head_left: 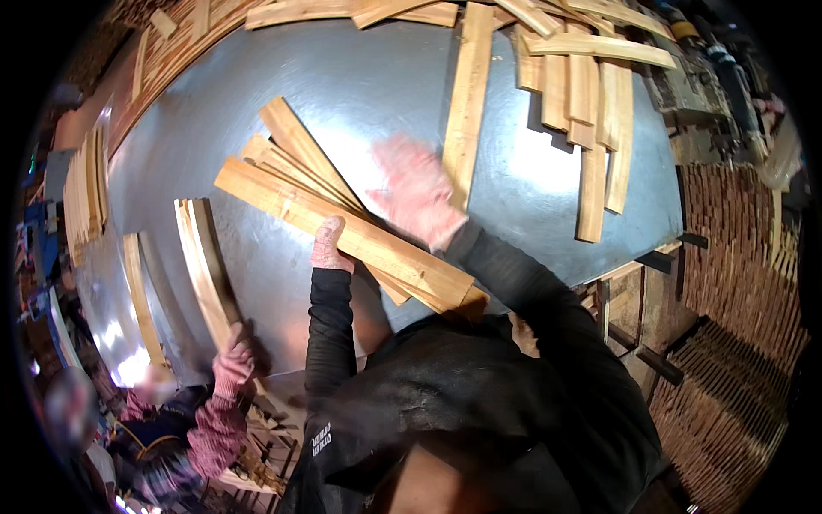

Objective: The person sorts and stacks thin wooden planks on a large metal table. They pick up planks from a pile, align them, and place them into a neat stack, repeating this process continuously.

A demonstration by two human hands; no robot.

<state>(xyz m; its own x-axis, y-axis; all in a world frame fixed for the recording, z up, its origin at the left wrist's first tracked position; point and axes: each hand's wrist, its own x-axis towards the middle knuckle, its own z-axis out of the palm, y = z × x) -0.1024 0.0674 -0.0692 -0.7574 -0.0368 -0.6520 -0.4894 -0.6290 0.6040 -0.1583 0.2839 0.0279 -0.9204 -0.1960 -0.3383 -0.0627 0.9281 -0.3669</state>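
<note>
Wooden boards (372,247) crisscrossed over the metal table (282,68), left hand (328,246) pinching the top one, thumb over it; right hand (417,190) is too blurry to tell. I'd press that thumb firmly so nothing slides.

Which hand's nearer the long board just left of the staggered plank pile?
Right. The right hand, blurred, is at the near end of the long board, contact unclear; the left hand is farther off, gripping crossed boards.

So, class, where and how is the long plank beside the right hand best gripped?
Probably by its closer end, approached from the near side, across both long edges: the plank lies flat and narrow, with other boards crowding its far end.
</note>
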